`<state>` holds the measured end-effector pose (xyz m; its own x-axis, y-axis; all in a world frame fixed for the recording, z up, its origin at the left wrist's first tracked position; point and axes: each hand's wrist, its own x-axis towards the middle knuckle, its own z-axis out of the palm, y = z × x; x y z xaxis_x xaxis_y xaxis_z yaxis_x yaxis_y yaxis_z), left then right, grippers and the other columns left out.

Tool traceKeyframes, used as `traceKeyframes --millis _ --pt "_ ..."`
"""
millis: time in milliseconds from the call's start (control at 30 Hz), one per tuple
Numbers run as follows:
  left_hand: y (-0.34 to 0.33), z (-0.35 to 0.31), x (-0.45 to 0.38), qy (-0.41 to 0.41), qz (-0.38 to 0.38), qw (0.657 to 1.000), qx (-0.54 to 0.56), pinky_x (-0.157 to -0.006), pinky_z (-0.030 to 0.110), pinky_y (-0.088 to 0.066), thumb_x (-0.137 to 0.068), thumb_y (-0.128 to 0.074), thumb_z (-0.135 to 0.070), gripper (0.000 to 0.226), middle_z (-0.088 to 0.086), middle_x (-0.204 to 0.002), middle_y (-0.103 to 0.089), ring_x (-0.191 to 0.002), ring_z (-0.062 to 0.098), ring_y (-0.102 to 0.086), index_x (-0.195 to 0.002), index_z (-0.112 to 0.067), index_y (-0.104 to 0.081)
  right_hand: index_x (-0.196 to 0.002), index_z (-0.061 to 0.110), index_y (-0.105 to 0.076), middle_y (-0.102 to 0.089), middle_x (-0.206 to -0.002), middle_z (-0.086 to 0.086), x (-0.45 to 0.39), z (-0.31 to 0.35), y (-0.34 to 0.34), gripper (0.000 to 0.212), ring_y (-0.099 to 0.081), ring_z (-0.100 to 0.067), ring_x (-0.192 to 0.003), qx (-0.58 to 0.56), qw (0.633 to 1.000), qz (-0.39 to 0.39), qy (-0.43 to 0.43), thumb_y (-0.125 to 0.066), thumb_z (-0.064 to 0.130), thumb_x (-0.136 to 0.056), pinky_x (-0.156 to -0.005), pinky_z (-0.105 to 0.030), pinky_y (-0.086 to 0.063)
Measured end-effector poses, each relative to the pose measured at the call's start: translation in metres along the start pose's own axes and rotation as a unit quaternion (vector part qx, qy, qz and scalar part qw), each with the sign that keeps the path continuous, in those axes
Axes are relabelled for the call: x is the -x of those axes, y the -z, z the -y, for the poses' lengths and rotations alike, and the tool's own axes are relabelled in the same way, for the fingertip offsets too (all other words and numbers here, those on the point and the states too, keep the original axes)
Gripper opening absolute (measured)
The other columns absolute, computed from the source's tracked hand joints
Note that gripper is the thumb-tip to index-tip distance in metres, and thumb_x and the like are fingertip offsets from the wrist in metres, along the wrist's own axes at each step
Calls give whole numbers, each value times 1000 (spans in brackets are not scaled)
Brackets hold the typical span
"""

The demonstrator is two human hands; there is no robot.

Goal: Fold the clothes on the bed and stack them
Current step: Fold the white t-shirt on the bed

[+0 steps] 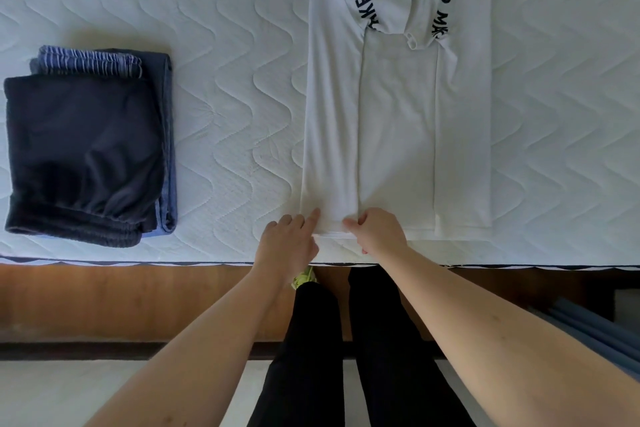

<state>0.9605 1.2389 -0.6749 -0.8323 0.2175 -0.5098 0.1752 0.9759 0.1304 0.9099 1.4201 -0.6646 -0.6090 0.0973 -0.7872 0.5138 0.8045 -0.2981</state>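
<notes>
— What's under me?

— A white quilted mattress [225,97] on a wooden bed frame [121,302]. A folded dark stack [86,156] sits well apart from the white T-shirt [398,132], beyond its side edge.

— And my hands?

— Both are at the shirt's near hem. My left hand [287,239] pinches the hem corner, index finger out; my right hand [379,230] grips it just beside — forearms stretched forward.
</notes>
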Motion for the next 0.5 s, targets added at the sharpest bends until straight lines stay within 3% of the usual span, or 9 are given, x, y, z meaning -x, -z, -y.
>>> traceKeyframes --millis 100,167,267,400,500 --pt "16 2 -12 -31 -50 997 41 -69 34 -43 -89 -26 -52 61 1 -100 -63 -91 23 -57 -124 -15 -61 -55 22 -55 -58 -53 6 -7 3 13 48 -59 -17 -56 40 999 -8 -7 -55 58 -87 -51 -27 -37" --pt "30 2 -30 -39 -72 996 47 -69 35 -45 -92 -32 -45 51 3 -98 -63 -89 25 -58 -113 -13 -65 -45 20 -50 -48 -43 6 -16 4 27 62 -50 -13 -47 45 999 -29 4 -47 63 -90 -47 -27 -30" --pt "53 -2 -66 -11 -96 994 41 -77 36 -45 -95 -41 -35 35 2 -102 -63 -91 23 -58 -114 -13 -61 -55 17 -38 -40 -50 4 -37 8 54 59 -42 -13 -48 26 998 -56 26 -41 60 -95 -48 -28 -26" --pt "90 -7 -115 -26 -117 993 18 -80 33 -43 -96 -40 -22 30 1 -105 -61 -94 22 -57 -119 -14 -57 -83 16 -58 -59 -74 5 -71 18 96 41 -54 -17 -73 -47 995 -82 30 -47 54 -96 -68 -27 -40" --pt "123 -6 -149 -24 -139 990 2 -79 34 -43 -94 -41 -12 33 2 -107 -60 -95 23 -56 -123 -14 -56 -97 17 -60 -65 -69 5 -89 31 126 32 -61 -16 -67 -160 983 -84 28 -54 48 -94 -71 -30 -51"
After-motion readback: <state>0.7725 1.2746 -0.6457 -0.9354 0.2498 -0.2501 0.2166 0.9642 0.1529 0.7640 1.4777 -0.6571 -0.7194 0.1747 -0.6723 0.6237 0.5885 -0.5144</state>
